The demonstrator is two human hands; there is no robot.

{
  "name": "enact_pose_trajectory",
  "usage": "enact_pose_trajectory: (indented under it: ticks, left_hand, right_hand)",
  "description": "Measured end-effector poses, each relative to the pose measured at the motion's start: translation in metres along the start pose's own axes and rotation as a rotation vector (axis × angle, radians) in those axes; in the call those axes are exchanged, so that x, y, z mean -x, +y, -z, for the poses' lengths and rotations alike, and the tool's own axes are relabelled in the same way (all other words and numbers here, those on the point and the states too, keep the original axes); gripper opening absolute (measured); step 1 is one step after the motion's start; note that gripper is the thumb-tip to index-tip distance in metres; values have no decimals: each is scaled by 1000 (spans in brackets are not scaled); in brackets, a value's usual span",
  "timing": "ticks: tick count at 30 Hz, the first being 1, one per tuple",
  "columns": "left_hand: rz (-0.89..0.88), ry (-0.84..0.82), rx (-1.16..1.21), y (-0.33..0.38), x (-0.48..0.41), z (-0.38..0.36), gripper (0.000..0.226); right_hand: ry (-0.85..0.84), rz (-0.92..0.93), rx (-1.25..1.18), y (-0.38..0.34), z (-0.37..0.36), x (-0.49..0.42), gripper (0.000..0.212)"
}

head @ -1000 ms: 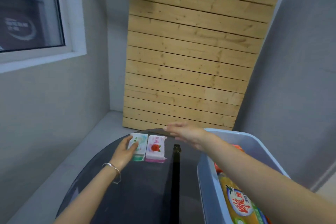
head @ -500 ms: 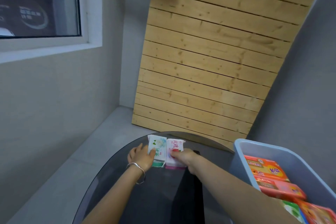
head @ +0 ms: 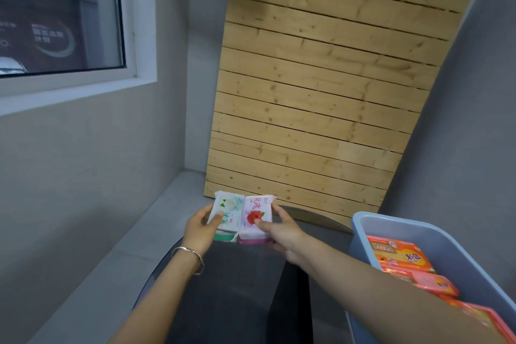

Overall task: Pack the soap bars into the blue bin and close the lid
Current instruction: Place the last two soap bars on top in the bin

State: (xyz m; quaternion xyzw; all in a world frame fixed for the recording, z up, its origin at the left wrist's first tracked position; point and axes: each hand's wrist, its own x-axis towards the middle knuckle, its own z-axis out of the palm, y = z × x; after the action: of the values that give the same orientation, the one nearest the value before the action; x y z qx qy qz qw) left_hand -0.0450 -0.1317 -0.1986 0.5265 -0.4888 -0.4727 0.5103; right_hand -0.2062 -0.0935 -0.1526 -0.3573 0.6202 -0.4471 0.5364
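Gripping two wrapped soap bars side by side above the dark round table (head: pixel 229 288) | left hand (head: pixel 199 230) clasps green soap bar (head: pixel 227 211), right hand (head: pixel 282 230) pinches pink soap bar (head: pixel 257 215) | glossy crinkly film — squeeze evenly, keep level | blue bin (head: pixel 360 229) — smooth plastic, near right, part-filled with orange soap boxes (head: pixel 399 254).

Two wrapped soap bars side by side, touching, above far edge of bench (head: pixel 237 288): leaf-print soap bar (head: pixel 227 213) left, rose-print soap bar (head: pixel 257 219) right. Bin (head: pixel 363 232) at bench right; boxed soap bars (head: pixel 399 255) inside. Slatted wooden panel (head: pixel 321 106) behind bench. Window (head: pixel 55 22) upper left.
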Motion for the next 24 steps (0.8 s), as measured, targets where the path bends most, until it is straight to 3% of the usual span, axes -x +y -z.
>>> enact_pose_trajectory:
  ticks: [6, 15, 21, 24]
  left_hand:
    - [-74, -101, 259, 84, 30, -11, 43]
    - [-226, -275, 98, 157, 94, -101, 54]
    - [-282, -389, 12, 146, 127, -176, 51]
    - [-304, -409, -164, 127, 135, -199, 50]
  right_hand:
    - [-92, 174, -98, -60, 38, 52, 70]
    - [3, 293, -132, -86, 155, 136, 66]
    - [103, 257, -94, -64, 226, 158, 59]
    - [155, 193, -30, -49, 245, 157, 55]
